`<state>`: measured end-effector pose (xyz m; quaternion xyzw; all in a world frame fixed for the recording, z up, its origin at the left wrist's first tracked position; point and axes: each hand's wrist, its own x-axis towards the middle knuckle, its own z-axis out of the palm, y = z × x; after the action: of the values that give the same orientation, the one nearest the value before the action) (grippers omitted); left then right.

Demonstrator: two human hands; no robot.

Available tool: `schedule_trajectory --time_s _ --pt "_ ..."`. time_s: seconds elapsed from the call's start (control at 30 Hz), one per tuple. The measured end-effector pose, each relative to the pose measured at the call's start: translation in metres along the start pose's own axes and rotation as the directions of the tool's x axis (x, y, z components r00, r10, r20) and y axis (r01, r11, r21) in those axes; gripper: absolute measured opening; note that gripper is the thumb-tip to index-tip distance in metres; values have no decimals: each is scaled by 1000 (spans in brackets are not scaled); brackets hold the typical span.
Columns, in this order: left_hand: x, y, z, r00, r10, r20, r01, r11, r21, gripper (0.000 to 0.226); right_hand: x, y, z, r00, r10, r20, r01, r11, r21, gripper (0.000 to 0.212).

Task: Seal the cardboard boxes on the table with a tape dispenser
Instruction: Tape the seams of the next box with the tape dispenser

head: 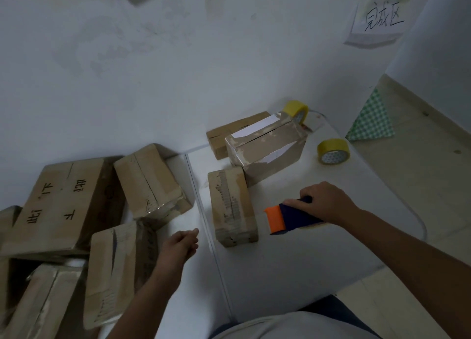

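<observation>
My right hand point(325, 202) grips a dark blue tape dispenser point(293, 217) with an orange front, held low over the white table point(293, 262). Just left of the dispenser lies a small cardboard box point(230, 206) with tape along its top. My left hand point(179, 247) hovers with curled fingers and nothing in it, between that box and another box point(114, 272) at the lower left. A bigger box point(267, 147) with white labels stands behind, and a flat box point(229, 134) lies behind that one.
Several more boxes are piled at the left, among them a large one with black writing point(58, 206) and a tilted one point(150, 183). Two yellow tape rolls point(332, 151) point(297, 110) sit at the table's far right. A white wall with a paper sign point(382, 19) rises behind.
</observation>
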<state>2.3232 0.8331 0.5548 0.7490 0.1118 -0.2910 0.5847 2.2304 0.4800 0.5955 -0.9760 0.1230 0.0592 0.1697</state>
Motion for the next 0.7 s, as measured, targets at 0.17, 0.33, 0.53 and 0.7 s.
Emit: schedule_trajectory --time_s 0.17,0.33,0.53,0.7 --pt "-8 -14 17 992 18 -124 -16 1000 22 16 7 2 0 999 -15 29 17 997 -70 69" --pt "-9 -17 24 986 12 -165 -11 1000 6 15 12 6 2 999 -7 43 12 993 -117 62" --pt "-7 -16 31 984 3 -179 2 1000 29 22 19 9 12 999 3 55 6 986 -164 65" --pt "-3 -12 42 985 -11 -171 54 967 247 45 19 3 21 995 50 81 -35 985 -169 65"
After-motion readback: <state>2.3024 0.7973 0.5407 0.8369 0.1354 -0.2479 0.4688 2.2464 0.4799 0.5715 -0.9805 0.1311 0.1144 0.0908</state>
